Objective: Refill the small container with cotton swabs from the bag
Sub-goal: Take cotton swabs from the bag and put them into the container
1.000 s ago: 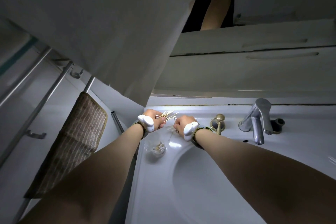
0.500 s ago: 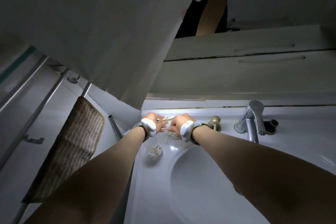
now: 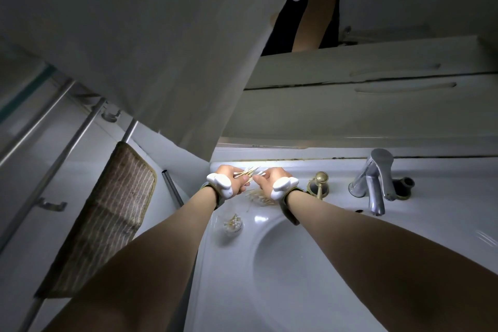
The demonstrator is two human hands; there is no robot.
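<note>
Two forearms fill the lower part of the frame and reach up toward the centre, over a white sink (image 3: 310,264) set in a white bench (image 3: 444,197). At centre, left of the basin rim, stands the small container (image 3: 233,224), clear and open at the top, with a few cotton swabs upright inside it; it is far from full. Just above it, beneath the right wrist, lies the bag (image 3: 260,198), a clear packet with more swabs showing through; its opening cannot be made out.

Further up, the left hand (image 3: 231,179) is curled round a loose bundle of swabs (image 3: 246,172), whose sticks fan toward the right. The right hand (image 3: 269,179) meets the bundle's free end with bent fingers that appear to pinch or straighten the tips; the exact grip is too small to read. Both wrists carry white padded bands.

The step in hand is judged to be squaring the bundle before loading it. To do it well, the sticks should be brought parallel and their ends levelled, the bundle kept thin enough for the container's mouth, then lowered upright over the container and released only once the lower tips are inside. A splayed bundle is likely to catch the rim or tip the light container.

At right of centre stand a brass plug knob (image 3: 320,182) and a chrome tap (image 3: 374,180). A brown towel (image 3: 107,213) hangs at left.
</note>
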